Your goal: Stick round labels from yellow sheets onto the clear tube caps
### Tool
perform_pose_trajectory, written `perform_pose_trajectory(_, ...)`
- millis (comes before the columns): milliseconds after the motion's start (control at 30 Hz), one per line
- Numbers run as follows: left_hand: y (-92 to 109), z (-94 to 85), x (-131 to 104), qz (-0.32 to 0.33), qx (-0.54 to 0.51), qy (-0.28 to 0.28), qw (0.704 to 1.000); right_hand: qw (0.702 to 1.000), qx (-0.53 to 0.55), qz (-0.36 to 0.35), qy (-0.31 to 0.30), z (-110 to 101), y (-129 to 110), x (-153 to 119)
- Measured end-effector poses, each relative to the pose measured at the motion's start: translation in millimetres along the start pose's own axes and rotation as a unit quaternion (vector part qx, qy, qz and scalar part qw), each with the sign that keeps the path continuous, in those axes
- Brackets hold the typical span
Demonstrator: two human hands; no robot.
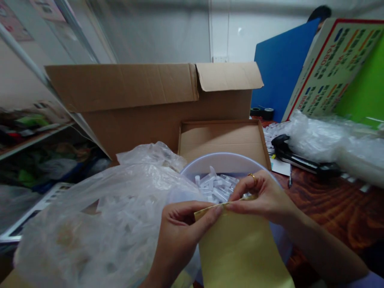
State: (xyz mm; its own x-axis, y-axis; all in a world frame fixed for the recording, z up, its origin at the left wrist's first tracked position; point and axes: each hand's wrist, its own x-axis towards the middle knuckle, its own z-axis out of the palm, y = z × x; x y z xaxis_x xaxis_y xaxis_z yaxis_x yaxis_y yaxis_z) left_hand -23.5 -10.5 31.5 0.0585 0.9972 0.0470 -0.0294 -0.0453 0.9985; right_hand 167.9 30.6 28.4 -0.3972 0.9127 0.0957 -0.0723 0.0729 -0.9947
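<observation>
A flat yellow paper envelope [243, 248] hangs in front of me, pinched along its top edge by both hands. My left hand [187, 228] grips that edge toward its left part, thumb in front. Close beside it, my right hand [261, 196], with a ring on one finger, pinches the edge farther right. Behind the envelope stands a pale round tub [231, 160], partly hidden by it. Small clear plastic pieces [214, 186] lie heaped in the tub. To the left, a large translucent plastic bag [120, 224] bulges with similar-looking pieces.
A big open cardboard box [144, 120] and a shallow cardboard tray [222, 138] stand behind the tub. On the wooden table [324, 204] at right lie a black tape dispenser-like tool [303, 160], a pen [290, 178] and bundled plastic wrap [330, 140]. Boards stand beyond; a person's head [321, 13] shows behind them.
</observation>
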Motion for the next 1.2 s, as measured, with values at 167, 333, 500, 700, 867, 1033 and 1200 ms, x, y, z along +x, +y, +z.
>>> perform_pose_trajectory(167,1.0,-9.5,-0.6,0.031,0.005,0.097,0.995,0.997,0.056,0.032,0.050,1.1,-3.4,3.6)
perform_pose_trajectory(333,4.0,-23.8,3.2,0.009,-0.012,0.111,0.994,0.989,0.115,-0.019,0.091,-0.8,-3.6,8.2)
perform_pose_trajectory(500,4.2,-29.8,5.2,-0.003,-0.035,0.105,0.994,0.986,0.110,-0.043,0.116,-0.4,-5.0,5.8)
perform_pose_trajectory(700,5.8,-27.2,8.6,-0.059,-0.118,0.074,0.989,0.980,0.129,-0.064,0.134,-0.2,-2.9,7.5)
perform_pose_trajectory(867,5.1,-30.8,18.2,-0.069,-0.089,0.010,0.994,0.979,0.141,-0.087,0.117,-4.9,-1.5,17.2)
perform_pose_trajectory(1033,15.3,-43.3,29.9,0.046,-0.136,0.167,0.975,0.969,-0.239,-0.062,0.025,-35.4,-11.7,36.3)
perform_pose_trajectory(1200,17.1,-43.6,41.7,0.059,-0.219,0.212,0.951,0.796,-0.586,0.059,-0.136,-60.7,5.7,52.4)
